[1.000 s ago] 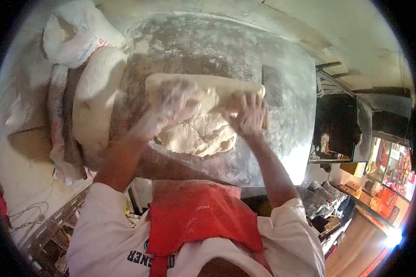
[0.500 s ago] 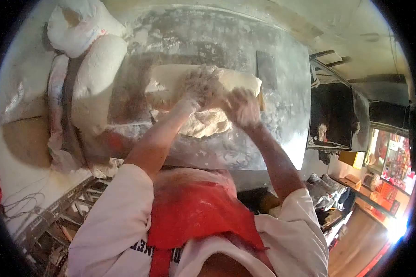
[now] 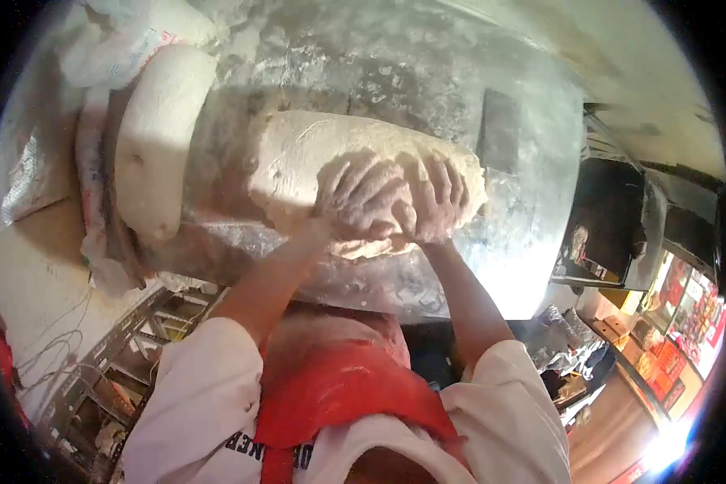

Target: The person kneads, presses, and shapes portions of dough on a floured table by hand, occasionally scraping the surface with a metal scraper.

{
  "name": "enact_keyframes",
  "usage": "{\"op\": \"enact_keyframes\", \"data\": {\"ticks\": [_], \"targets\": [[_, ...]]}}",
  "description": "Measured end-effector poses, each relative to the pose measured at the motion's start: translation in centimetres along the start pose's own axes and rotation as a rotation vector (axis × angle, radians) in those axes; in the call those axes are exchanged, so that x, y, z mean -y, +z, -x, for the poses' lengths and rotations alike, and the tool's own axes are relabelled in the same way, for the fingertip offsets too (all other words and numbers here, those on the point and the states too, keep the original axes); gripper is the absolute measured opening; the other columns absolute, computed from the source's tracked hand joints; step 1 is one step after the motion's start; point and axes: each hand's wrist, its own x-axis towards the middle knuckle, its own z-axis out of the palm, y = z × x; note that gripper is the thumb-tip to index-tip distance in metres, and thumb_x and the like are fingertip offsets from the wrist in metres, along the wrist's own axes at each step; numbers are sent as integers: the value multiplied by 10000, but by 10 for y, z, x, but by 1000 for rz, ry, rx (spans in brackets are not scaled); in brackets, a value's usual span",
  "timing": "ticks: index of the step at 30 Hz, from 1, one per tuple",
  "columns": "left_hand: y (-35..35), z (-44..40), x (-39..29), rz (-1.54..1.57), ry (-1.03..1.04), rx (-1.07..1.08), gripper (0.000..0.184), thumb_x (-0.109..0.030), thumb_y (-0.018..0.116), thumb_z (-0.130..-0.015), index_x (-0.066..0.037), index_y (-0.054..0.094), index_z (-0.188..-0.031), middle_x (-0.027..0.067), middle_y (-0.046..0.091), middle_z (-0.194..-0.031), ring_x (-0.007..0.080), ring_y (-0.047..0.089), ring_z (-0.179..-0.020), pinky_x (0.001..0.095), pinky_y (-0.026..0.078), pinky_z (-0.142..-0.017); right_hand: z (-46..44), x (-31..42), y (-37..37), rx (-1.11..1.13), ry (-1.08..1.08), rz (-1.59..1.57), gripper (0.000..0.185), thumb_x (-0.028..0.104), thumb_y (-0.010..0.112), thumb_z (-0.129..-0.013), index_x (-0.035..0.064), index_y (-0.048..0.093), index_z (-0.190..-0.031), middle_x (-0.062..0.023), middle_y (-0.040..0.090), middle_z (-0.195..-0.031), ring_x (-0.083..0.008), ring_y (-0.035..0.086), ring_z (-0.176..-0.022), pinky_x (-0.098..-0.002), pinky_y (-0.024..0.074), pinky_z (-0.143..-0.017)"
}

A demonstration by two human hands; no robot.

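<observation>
A large, thick slab of pale dough (image 3: 290,153) lies lengthwise on the metal worktop, its near edge rough and folded. My left hand (image 3: 367,194) presses palm down on the middle of the dough, fingers spread and pointing away from me. Close beside it, nearly touching, my right hand (image 3: 437,198) rests on the dough's right part with its fingers apart and slightly bent. Both hands are open and floury. The dough beneath the palms is hidden.
The flour-dusted worktop (image 3: 427,64) extends around the dough. A long pale dough-like roll (image 3: 157,145) lies at its left, by a white sack (image 3: 121,52). A flat dark rectangle (image 3: 500,129) sits at the right. Metal racking (image 3: 129,363) stands lower left.
Both hands have come nearer to me and spread out over the dough's near side. The loose near flap now lies under them. The camera view has shifted and tilted slightly.
</observation>
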Motion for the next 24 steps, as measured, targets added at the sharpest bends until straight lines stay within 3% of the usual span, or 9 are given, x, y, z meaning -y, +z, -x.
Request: {"op": "enact_keyframes", "data": {"ticks": [2, 4, 7, 9, 15, 20, 22, 23, 24], "targets": [[-12, -8, -11, 70, -13, 76, 732, -672, 410, -914, -285, 371, -1534, 1, 258, -1628, 254, 200, -1500, 533, 167, -1183, -12, 5, -9, 23, 25, -22, 635, 540, 571, -877, 193, 542, -1408, -140, 458, -1472, -362, 396, -1378, -553, 274, -1120], [-37, -10, -43, -765, 146, -111, 741, -648, 446, -920, -279, 325, -1552, 13, 232, -1628, 262, 169, -1505, 561, 144, -1185, -17, 13, -19, 99, 80, -59, 655, 516, 584, -887, 185, 486, -1444, -124, 426, -1499, -354, 357, -1398, -566, 249, -1132], [-91, -4, -53, -810, 76, -157, 778, -551, 611, -884, -242, 341, -1545, 94, 316, -1587, 337, 272, -1463, 555, 146, -1187, -28, 21, -37, 177, 18, 12, 639, 501, 571, -905, 179, 483, -1448, -116, 426, -1502, -357, 366, -1392, -572, 246, -1135], [-116, 2, -44, -843, -184, -285, 743, -572, 564, -888, -198, 408, -1511, 95, 380, -1551, 329, 335, -1430, 541, 198, -1171, -33, 25, -36, 87, 0, -58, 611, 488, 537, -924, 174, 492, -1446, -121, 441, -1490, -363, 385, -1378, -573, 242, -1141], [-130, -11, 32, -800, 34, -590, 689, -502, 584, -862, -126, 512, -1435, 128, 473, -1472, 365, 387, -1381, 528, 251, -1148, -40, 22, -2, 5, -29, 20, 560, 481, 521, -896, 183, 590, -1365, -113, 500, -1428, -344, 433, -1337, -516, 296, -1118], [-119, -9, 4, -899, -74, -522, 679, -413, 624, -836, -161, 493, -1452, 130, 467, -1468, 359, 395, -1374, 562, 259, -1137, -42, 25, -12, 109, 42, 7, 628, 546, 526, -898, 198, 526, -1421, -134, 457, -1457, -351, 388, -1375, -556, 255, -1136], [-90, -7, -1, -1102, 324, -623, 794, -512, 695, -800, -109, 480, -1449, 124, 464, -1470, 342, 382, -1369, 585, 213, -1160, -46, 37, -3, 52, 11, -141, 678, 591, 526, -902, 188, 492, -1446, -158, 449, -1454, -366, 372, -1386, -596, 226, -1142], [-55, -6, -19, -931, 88, -296, 820, -574, 658, -847, -107, 418, -1477, 103, 357, -1547, 305, 352, -1402, 573, 238, -1172, -51, 61, -19, 125, -56, -118, 645, 580, 537, -905, 180, 531, -1411, -150, 480, -1430, -372, 392, -1373, -598, 225, -1147], [-32, -3, -24, -810, 101, -212, 825, -582, 651, -848, -108, 413, -1480, 102, 347, -1552, 303, 348, -1405, 571, 235, -1174, -56, 76, -25, 115, -125, -164, 617, 579, 548, -900, 184, 569, -1373, -140, 509, -1408, -371, 413, -1360, -588, 239, -1146]]}}
